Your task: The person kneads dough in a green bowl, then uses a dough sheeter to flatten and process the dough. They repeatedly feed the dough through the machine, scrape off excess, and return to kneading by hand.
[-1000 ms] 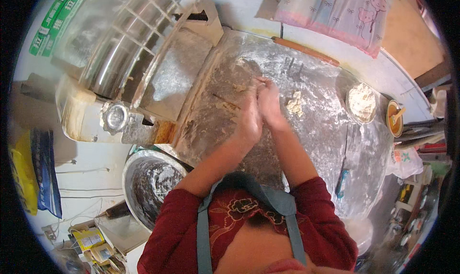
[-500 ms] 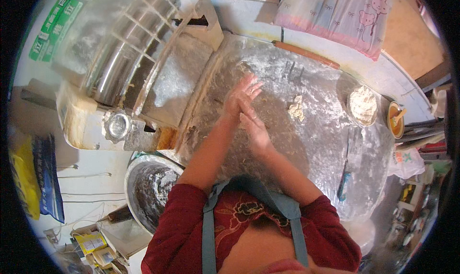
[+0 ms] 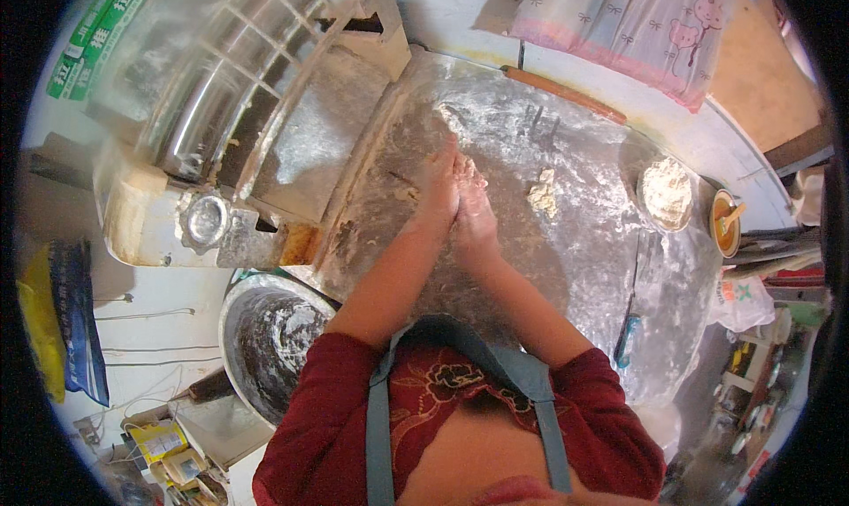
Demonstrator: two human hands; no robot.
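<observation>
1. The person's left hand [image 3: 436, 187] and right hand [image 3: 475, 207] are pressed palm to palm, fingers pointing toward the far edge of the table. The fingers look straight rather than curled. Whether anything lies between the palms is hidden.
2. Pale residue [image 3: 472, 170] coats the right hand's fingers. Both hands are over the left half of the floured table [image 3: 579, 258], well in from its edges.
3. To rub palms well here, I would judge, use firm, even pressure, work between the fingers too, and stay over the bare surface so crumbs drop there.
4. Just beyond the fingertips, toward the far left corner, is a pale floury patch [image 3: 453, 117].
5. Right of the hands, near the table's middle, sits a crumbly clump [image 3: 543, 194], probably dough, apart from both hands.
6. By the far right corner, a heap of flour [image 3: 667, 193] fills a round bowl; beside it, at the right edge, is an orange-lined bowl [image 3: 730, 240].
7. A wooden stick [image 3: 563, 94] lies along the far edge; a blue handle [image 3: 629, 341] lies toward the near right corner.
8. Against the left edge stands a floury roller machine [image 3: 205, 218]; below it is a deep basin [image 3: 274, 347].
</observation>
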